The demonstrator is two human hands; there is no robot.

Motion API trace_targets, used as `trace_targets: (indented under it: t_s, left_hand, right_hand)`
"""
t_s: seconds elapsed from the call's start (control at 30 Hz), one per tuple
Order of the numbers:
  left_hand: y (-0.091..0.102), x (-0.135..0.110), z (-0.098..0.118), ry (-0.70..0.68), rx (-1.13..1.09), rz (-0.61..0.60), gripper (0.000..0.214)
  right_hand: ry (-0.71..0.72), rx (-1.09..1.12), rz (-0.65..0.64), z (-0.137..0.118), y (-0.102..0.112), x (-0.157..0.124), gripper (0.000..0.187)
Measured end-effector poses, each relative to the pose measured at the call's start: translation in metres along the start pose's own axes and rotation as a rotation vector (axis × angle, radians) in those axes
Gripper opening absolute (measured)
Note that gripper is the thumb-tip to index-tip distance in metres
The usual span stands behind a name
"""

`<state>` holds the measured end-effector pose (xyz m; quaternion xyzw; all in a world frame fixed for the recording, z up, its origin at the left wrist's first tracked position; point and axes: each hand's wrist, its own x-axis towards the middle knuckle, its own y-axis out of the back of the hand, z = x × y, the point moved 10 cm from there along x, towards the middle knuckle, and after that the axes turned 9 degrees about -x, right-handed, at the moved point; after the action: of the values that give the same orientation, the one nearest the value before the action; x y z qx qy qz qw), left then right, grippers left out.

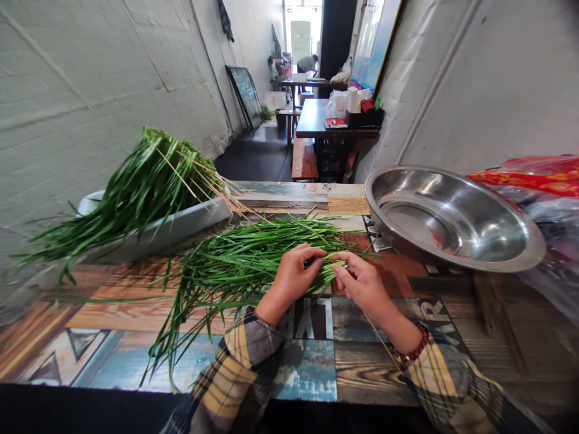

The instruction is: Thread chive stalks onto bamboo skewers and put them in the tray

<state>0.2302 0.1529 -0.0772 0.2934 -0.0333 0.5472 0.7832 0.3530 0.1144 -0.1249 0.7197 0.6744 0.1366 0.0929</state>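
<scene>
Loose garlic chives [244, 247] lie spread across the table, their pale cut ends toward the right. My left hand [294, 274] is closed on a few of these chives, thumb and forefinger pinched near the stem ends. Just to its right, my right hand [365, 283] is closed around a thin bamboo skewer [377, 334]. The skewer's rear runs down toward the right wrist; its tip is hidden among fingers and stems. The right fingertips touch the pale chive ends.
At the left, a white tray [199, 218] bears heaped chives [140, 175] with several skewers [233, 202] sticking out. A steel basin [502, 232] stands at the right beside red and clear plastic bags [538, 175]. Farther off are a dark table [312, 117], a bench [304, 158] and a bending person [307, 63].
</scene>
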Motion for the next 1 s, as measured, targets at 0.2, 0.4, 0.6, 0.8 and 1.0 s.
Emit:
trace_targets:
  t_s: [0.2, 0.4, 0.6, 0.8, 1.0]
  left_hand:
    - [0.0001, 0.0007, 0.0023, -0.017, -0.004, -0.009, 0.014]
    - [0.0038, 0.0004, 0.0028, -0.028, -0.022, 0.036, 0.013]
    - [0.0066, 0.0004, 0.0019, -0.018, -0.040, 0.067, 0.013]
    - [0.0052, 0.0001, 0.0042, -0.029, -0.047, 0.053, 0.013]
    - [0.0052, 0.0002, 0.0061, -0.036, -0.054, 0.051, 0.014]
  right_hand:
    - [-0.019, 0.024, -0.001, -0.0006, -0.0001, -0.0009, 0.031]
    - [-0.020, 0.018, -0.007, 0.0008, -0.0009, -0.0007, 0.032]
    - [-0.006, -0.016, -0.010, 0.0005, -0.0013, -0.0019, 0.032]
    - [0.008, -0.014, -0.022, 0.0007, -0.0023, -0.0017, 0.033]
    - [-0.001, -0.010, -0.019, -0.0002, -0.0015, -0.0019, 0.033]
